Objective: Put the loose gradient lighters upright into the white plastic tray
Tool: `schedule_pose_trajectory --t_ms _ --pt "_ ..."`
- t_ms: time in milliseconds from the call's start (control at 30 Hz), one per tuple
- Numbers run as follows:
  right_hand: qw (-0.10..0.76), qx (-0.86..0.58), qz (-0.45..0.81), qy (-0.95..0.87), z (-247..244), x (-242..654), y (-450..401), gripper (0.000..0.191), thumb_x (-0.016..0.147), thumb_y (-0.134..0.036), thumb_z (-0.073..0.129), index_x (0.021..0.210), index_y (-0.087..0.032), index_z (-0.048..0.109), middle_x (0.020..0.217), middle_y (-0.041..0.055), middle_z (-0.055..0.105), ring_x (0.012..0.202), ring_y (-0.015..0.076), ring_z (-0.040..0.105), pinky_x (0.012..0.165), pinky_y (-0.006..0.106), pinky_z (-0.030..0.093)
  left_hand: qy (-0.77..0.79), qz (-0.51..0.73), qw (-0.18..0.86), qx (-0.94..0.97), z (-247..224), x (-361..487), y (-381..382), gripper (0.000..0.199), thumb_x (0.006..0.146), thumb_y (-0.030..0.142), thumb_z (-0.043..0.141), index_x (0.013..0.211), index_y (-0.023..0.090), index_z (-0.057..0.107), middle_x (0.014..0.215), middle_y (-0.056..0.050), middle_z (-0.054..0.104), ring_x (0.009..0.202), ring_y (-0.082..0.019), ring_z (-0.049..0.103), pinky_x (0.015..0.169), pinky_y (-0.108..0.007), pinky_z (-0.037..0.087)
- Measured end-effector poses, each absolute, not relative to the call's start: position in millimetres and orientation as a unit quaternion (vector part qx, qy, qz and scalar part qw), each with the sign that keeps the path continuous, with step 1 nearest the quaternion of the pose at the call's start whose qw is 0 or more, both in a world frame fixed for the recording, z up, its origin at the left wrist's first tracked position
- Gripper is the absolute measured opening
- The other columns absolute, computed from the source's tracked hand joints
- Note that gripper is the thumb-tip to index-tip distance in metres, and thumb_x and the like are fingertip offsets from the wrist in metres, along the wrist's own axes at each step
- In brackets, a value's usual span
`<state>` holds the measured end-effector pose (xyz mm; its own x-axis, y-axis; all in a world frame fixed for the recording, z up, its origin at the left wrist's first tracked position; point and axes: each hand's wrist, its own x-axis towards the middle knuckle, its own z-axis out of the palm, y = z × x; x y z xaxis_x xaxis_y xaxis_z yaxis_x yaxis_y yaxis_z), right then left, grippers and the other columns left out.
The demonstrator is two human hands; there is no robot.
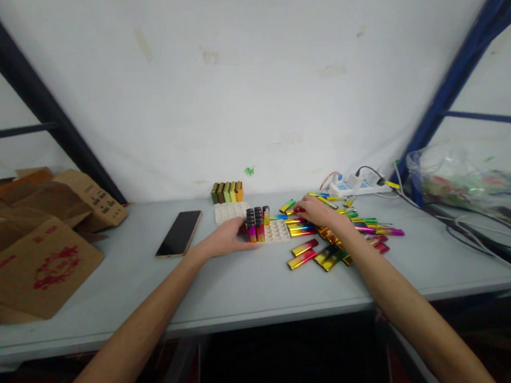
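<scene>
Several shiny lighters (256,232) stand upright in the left part of a white tray (278,231) with round holes. Around the left edge of this group, my left hand (229,237) rests with thumb and fingers apart, steadying the tray and lighters. My right hand (314,209) is at the back left of a loose pile of metallic lighters (331,256), its fingers closed on a red lighter (300,209). Behind stands a block of green to orange lighters (227,193), beside an unfilled white tray (230,212).
A black-screened phone (179,234) lies left of the trays. Cardboard boxes (41,266) fill the left end. At the back right are a power strip (358,185) and cables (471,228), with a plastic bag (475,179) farther right.
</scene>
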<state>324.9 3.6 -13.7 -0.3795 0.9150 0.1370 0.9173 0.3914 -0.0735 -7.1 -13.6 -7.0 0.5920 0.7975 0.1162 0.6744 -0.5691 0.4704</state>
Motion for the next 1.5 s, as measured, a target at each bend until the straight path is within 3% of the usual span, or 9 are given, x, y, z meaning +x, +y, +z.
schedule_pose_trajectory --t_ms 233,367,467,700,867,1033,1100,1267,1500 --pt "0.130 -0.585 -0.032 -0.800 -7.5 324.6 -1.5 0.022 0.103 -0.025 0.054 0.117 -0.013 0.065 0.109 0.0147 0.071 0.097 0.0234 0.066 0.086 0.031 0.047 0.429 0.155 0.192 0.869 -7.9 -7.0 -12.7 0.066 0.068 0.070 0.076 0.102 0.015 0.065 0.102 -0.012 0.071 0.088 -0.031 0.066 0.076 -0.038 0.051" --pt "0.118 -0.564 -0.013 -0.817 -10.6 328.2 -0.7 0.033 0.099 -0.035 0.064 0.124 -0.013 0.064 0.115 0.0165 0.072 0.107 0.0266 0.066 0.092 0.033 0.048 0.423 0.155 0.197 0.871 -7.9 -7.1 -12.7 0.065 0.068 0.070 0.076 0.103 0.016 0.066 0.101 -0.011 0.071 0.085 -0.029 0.065 0.073 -0.037 0.051" --pt "0.103 -0.557 -0.012 -0.824 -14.5 330.4 1.5 0.030 0.100 -0.028 0.062 0.126 -0.013 0.066 0.121 0.0178 0.070 0.113 0.0262 0.065 0.098 0.033 0.046 0.422 0.153 0.196 0.872 -7.0 -6.8 -13.5 0.064 0.069 0.069 0.075 0.103 0.016 0.065 0.099 -0.010 0.071 0.084 -0.029 0.064 0.071 -0.036 0.050" --pt "0.136 -0.559 0.010 -0.818 -13.5 327.4 4.0 0.021 0.096 -0.023 0.065 0.113 -0.012 0.070 0.110 0.0152 0.071 0.100 0.0249 0.067 0.092 0.033 0.049 0.424 0.148 0.189 0.874 -8.1 -7.0 -12.5 0.065 0.070 0.068 0.076 0.104 0.014 0.065 0.103 -0.012 0.071 0.086 -0.029 0.064 0.074 -0.037 0.050" --pt "0.235 -0.521 0.037 -0.820 -8.0 325.9 -1.3 0.011 0.092 -0.019 0.069 0.103 -0.016 0.072 0.106 0.0122 0.071 0.094 0.0218 0.068 0.089 0.032 0.051 0.423 0.153 0.186 0.874 -9.9 -7.7 -11.2 0.066 0.070 0.069 0.075 0.104 0.014 0.065 0.103 -0.012 0.071 0.087 -0.029 0.065 0.075 -0.036 0.050" --pt "0.355 -0.455 0.172 -0.798 -0.6 312.6 -14.1 0.024 0.097 -0.040 0.064 0.112 -0.021 0.068 0.078 0.0006 0.072 0.063 0.0159 0.064 0.065 0.027 0.049 0.420 0.157 0.190 0.873 -12.8 -8.3 -9.7 0.064 0.069 0.068 0.077 0.102 0.015 0.065 0.100 -0.011 0.071 0.085 -0.028 0.065 0.074 -0.036 0.050" --pt "0.398 -0.430 0.225 -0.778 1.9 305.0 -18.3 0.032 0.095 -0.046 0.065 0.113 -0.020 0.069 0.078 0.0010 0.072 0.062 0.0153 0.063 0.061 0.026 0.048 0.422 0.157 0.186 0.873 -13.7 -8.8 -9.2 0.063 0.069 0.068 0.077 0.102 0.015 0.064 0.101 -0.011 0.071 0.086 -0.028 0.065 0.075 -0.036 0.051" --pt "0.479 -0.366 0.357 -0.714 5.0 290.6 -23.1 0.034 0.087 -0.048 0.075 0.103 -0.018 0.074 0.081 0.0025 0.071 0.066 0.0142 0.059 0.065 0.027 0.048 0.419 0.160 0.190 0.874 -14.5 -9.6 -8.5 0.066 0.070 0.067 0.077 0.105 0.014 0.064 0.103 -0.013 0.071 0.089 -0.029 0.065 0.077 -0.037 0.052" --pt "0.507 -0.342 0.459 -0.645 -0.4 277.3 -25.4 0.029 0.080 -0.045 0.082 0.089 -0.019 0.076 0.090 0.0030 0.074 0.083 0.0165 0.065 0.083 0.030 0.051 0.411 0.163 0.196 0.875 -14.5 -10.0 -8.7 0.066 0.071 0.066 0.077 0.108 0.013 0.064 0.105 -0.013 0.071 0.089 -0.028 0.065 0.078 -0.037 0.053"
